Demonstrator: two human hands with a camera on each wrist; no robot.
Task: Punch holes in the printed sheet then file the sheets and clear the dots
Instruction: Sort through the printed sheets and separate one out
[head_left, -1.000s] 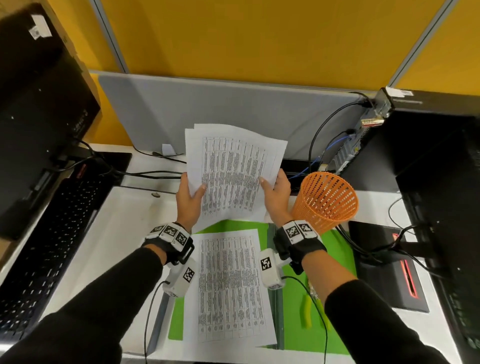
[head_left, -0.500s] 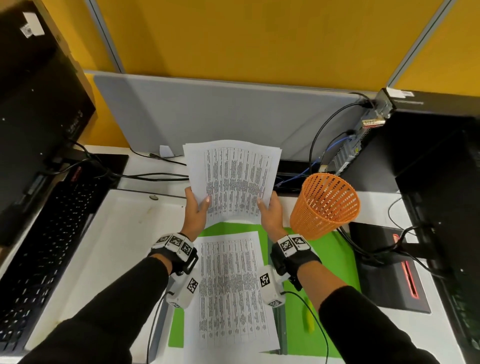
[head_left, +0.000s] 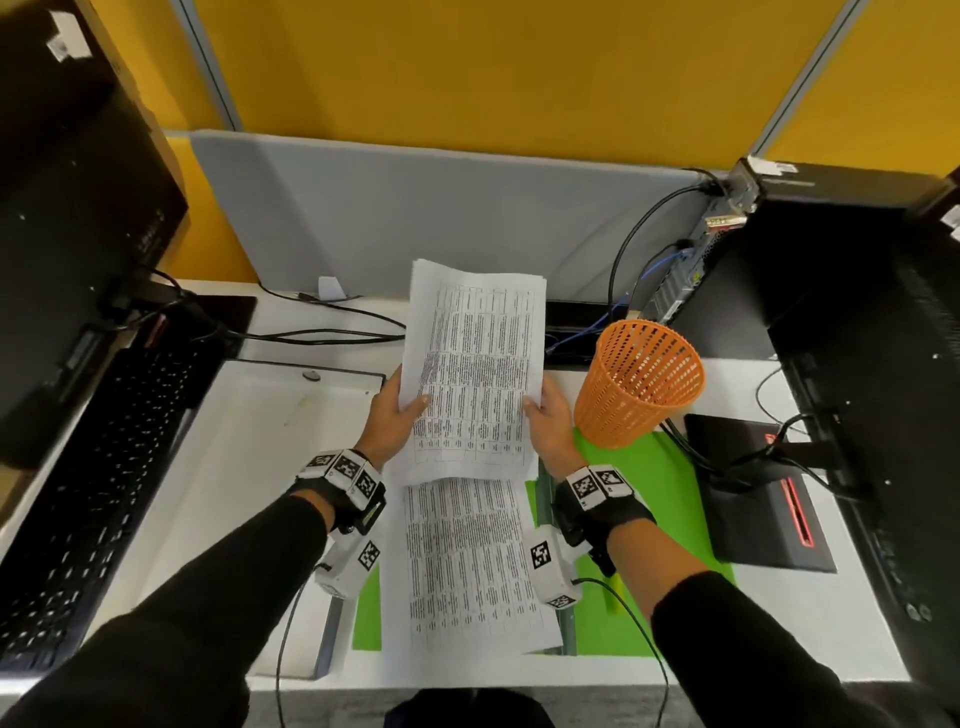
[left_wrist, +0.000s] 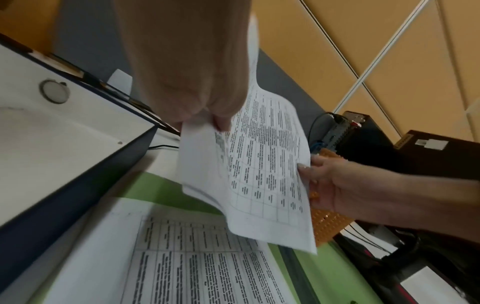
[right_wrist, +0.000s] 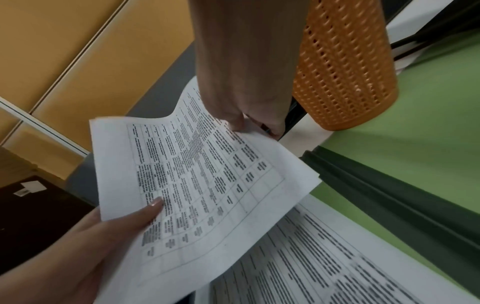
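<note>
Pinching the sheets (head_left: 475, 374) by both side edges mid-frame, left hand (head_left: 390, 418) and right hand (head_left: 550, 423) hold them above the table (head_left: 249, 431).

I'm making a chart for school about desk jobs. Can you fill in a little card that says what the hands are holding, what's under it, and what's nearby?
left hand: grips left edge of held sheets
right hand: grips their right edge
held sheets: printed tables, lifted off the desk
underneath: another printed sheet lying flat on the green folder
right of hands: orange mesh basket, standing on the folder's corner
left side: black keyboard
hole punch: not visible
</note>
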